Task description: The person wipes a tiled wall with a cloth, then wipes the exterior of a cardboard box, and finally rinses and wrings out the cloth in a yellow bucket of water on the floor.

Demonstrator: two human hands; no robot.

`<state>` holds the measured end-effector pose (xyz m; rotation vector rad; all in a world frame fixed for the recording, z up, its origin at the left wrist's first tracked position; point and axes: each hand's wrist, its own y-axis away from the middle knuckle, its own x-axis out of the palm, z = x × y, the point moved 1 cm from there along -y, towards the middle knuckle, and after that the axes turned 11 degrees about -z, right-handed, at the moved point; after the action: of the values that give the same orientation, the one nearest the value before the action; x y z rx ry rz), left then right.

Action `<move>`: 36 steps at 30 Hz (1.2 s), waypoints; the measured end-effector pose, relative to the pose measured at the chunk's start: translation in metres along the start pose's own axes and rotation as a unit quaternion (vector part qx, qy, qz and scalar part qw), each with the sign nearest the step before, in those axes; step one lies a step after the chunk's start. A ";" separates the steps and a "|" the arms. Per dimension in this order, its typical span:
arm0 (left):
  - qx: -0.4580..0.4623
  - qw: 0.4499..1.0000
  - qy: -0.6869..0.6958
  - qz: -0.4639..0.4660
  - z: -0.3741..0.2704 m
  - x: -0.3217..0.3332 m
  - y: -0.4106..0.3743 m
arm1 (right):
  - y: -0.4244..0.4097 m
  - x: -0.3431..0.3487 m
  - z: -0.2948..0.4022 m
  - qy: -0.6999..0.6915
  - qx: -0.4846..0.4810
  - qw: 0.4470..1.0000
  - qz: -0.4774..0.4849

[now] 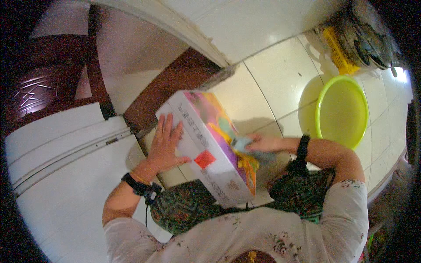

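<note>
A large cardboard box [197,141] with white sides and a brightly printed face stands tilted in front of my knees. It bears dark writing and a red sticker [205,159]. My left hand [166,143] lies flat on the white side, fingers spread. On the printed face, my right hand [263,142] presses a light blue-grey cloth [242,143]; both are blurred. Part of the cloth hangs in shadow below that hand.
A yellow-green plastic basin [343,111] stands on the tiled floor [260,72] at the right. Pots [370,42] and a yellow packet [338,51] are beyond it. At the left is a white appliance-like cabinet [72,184], beside a brown door frame [171,82].
</note>
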<state>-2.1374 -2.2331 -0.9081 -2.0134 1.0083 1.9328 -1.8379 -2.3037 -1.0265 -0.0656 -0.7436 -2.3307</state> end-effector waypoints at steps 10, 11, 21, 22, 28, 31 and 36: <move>-0.449 0.693 0.510 -0.243 0.012 -0.010 -0.010 | -0.006 -0.067 0.015 -0.228 0.175 0.957 0.042; -0.463 0.707 0.490 -0.214 0.007 -0.007 -0.007 | -0.004 -0.049 0.016 -0.240 0.158 0.955 0.067; -0.427 0.596 0.659 -0.167 0.018 0.038 0.001 | -0.009 0.008 0.085 -0.321 -0.038 0.940 0.110; -0.400 0.587 0.688 -0.148 0.020 0.039 0.001 | -0.006 0.013 0.093 -0.281 -0.011 0.954 0.105; -0.430 0.591 0.674 0.109 0.004 0.037 0.031 | 0.016 0.007 0.102 -0.153 0.127 0.968 0.153; -0.407 0.678 0.568 0.228 -0.004 0.021 0.077 | 0.028 0.005 0.110 -0.132 0.076 0.961 0.230; -0.232 0.617 0.752 -0.022 -0.085 -0.063 0.091 | 0.063 0.040 0.171 -0.127 -0.048 0.957 0.257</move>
<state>-2.1154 -2.3275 -0.8081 -3.8148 0.4444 -0.1285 -1.8555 -2.2750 -0.8426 -0.5458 -0.6408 -1.8726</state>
